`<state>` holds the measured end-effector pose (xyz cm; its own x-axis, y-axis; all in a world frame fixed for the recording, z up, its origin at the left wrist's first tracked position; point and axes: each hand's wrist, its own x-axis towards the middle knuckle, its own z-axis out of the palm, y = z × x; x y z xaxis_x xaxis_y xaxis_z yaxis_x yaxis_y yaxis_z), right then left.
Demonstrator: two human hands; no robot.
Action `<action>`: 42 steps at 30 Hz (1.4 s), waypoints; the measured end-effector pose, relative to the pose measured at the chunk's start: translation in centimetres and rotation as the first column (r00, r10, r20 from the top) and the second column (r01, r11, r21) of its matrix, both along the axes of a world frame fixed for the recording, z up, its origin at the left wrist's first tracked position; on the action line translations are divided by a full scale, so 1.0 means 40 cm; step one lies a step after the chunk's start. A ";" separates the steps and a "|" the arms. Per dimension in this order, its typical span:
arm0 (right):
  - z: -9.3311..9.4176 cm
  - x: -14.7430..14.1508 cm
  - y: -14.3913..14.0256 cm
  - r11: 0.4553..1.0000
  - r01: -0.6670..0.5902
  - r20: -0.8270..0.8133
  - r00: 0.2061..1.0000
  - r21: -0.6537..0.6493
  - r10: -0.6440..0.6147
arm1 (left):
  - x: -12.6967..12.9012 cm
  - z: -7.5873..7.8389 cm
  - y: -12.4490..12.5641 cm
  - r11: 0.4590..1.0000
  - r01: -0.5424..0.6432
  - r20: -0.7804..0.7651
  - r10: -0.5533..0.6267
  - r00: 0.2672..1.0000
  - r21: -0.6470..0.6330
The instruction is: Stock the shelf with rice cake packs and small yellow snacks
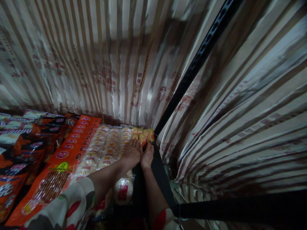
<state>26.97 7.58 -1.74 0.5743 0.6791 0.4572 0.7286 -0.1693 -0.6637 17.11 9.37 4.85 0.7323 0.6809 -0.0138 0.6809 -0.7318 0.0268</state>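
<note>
I see both hands reaching to the far right corner of a shelf, where a short row of small yellow-and-red packets (144,135) stands on edge against the black upright post (192,70). My left hand (131,153) lies palm down with its fingers on the clear-wrapped pale round cakes (107,145) just beside those packets, and my right hand (147,155) sits right next to it, fingertips touching the lowest of the small packets; I cannot tell whether either hand actually clasps anything, since the fingers are turned away from me. Under my left forearm a round white cake with a red label (123,190) lies at the shelf's front edge. To the left of the pale cakes lies a row of flat orange packs (72,140), each with a red oval logo, and one nearer pack shows a yellow-green round sticker; the writing is too small to read. Farther left are dark orange-and-black bags (26,140). A glossy striped brown-and-cream sheet (107,57) with red printed characters, unreadable here, hangs behind and to the right, crowding the corner closely.
</note>
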 end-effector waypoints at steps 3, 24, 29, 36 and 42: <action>0.000 0.000 0.001 1.000 0.012 -0.021 1.000 -0.007 -0.013 | -0.001 0.012 0.002 1.000 0.015 -0.063 -0.016 0.998 -0.004; -0.013 -0.002 0.009 0.996 -0.036 -0.023 0.999 0.083 0.038 | -0.002 0.002 0.010 0.994 0.085 -0.152 -0.072 0.986 0.075; -0.013 0.000 0.011 0.998 -0.033 -0.020 0.999 0.058 0.034 | -0.007 -0.008 0.005 0.987 0.079 -0.093 -0.066 0.993 0.143; -0.016 0.005 0.008 0.994 -0.076 -0.017 0.997 0.074 0.077 | -0.013 -0.009 0.010 0.982 0.089 -0.016 -0.088 0.996 0.167; -0.005 0.001 0.003 0.994 -0.093 0.014 0.996 0.051 0.093 | -0.026 0.025 0.008 0.981 0.116 0.084 -0.130 0.988 0.155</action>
<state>27.00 7.71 -1.95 0.5041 0.7047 0.4992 0.7475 -0.0665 -0.6609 16.06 9.71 5.84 0.8041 0.5744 0.1535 0.5848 -0.8106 -0.0302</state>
